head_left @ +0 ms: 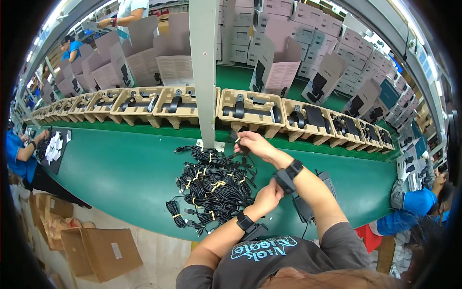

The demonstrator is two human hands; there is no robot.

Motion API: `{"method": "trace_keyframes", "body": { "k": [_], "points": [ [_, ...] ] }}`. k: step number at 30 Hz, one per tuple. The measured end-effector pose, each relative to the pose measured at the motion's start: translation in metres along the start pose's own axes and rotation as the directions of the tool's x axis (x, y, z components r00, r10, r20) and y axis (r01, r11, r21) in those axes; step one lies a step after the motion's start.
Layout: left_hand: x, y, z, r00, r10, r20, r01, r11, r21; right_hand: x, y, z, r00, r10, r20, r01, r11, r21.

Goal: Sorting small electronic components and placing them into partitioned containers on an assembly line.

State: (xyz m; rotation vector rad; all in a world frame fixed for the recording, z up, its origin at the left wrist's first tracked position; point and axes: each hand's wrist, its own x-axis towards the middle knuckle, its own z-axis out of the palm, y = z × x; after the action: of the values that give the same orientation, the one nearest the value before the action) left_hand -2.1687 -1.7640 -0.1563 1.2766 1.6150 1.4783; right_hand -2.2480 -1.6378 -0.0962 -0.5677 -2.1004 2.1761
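My right hand (257, 146) is closed around a bundled black cable (243, 148), just in front of the tan trays. A yellowish tie shows by its fingers. Below it, my left hand (268, 196) is closed, its fingertips at the black box (284, 181) strapped to my right wrist; they seem to grip its edge. To the left of both hands lies a heap of black cables (211, 183), each coil bound with a pale yellow tie. One separate cable coil (175, 214) rests at the heap's lower left.
Tan moulded trays (262, 124) with black parts line a raised ledge, open printed boxes (276, 62) behind them. A grey post (204, 72) rises beyond the heap. Black devices (304, 208) lie by my right forearm on the green table (120, 164). Other people work at both sides.
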Motion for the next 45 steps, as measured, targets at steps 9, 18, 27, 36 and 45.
{"method": "trace_keyframes", "body": {
  "k": [9, 18, 27, 36, 45],
  "points": [
    [0.015, 0.02, -0.046, 0.977, -0.179, 0.117, 0.145, 0.152, -0.978, -0.1, -0.026, -0.022, 0.995, -0.097, -0.02, 0.097, 0.902, 0.42],
    [0.003, 0.012, -0.033, 0.969, -0.239, 0.059, 0.174, 0.494, -0.852, -0.14, -0.013, 0.006, 0.934, -0.353, 0.058, 0.301, 0.688, -0.66],
    [0.002, 0.016, -0.054, 0.986, -0.163, 0.046, 0.089, 0.267, -0.96, -0.147, -0.01, 0.009, 0.87, -0.492, -0.028, 0.237, 0.467, -0.852],
    [0.002, 0.021, -0.065, 0.982, -0.159, 0.101, 0.159, 0.409, -0.899, -0.147, -0.015, 0.006, 0.929, -0.329, -0.17, 0.155, 0.761, -0.63],
    [0.0, 0.018, -0.078, 0.984, -0.14, 0.106, 0.16, 0.47, -0.868, -0.139, -0.037, 0.005, 0.883, -0.466, 0.053, 0.216, 0.303, -0.928]
  ]
}}
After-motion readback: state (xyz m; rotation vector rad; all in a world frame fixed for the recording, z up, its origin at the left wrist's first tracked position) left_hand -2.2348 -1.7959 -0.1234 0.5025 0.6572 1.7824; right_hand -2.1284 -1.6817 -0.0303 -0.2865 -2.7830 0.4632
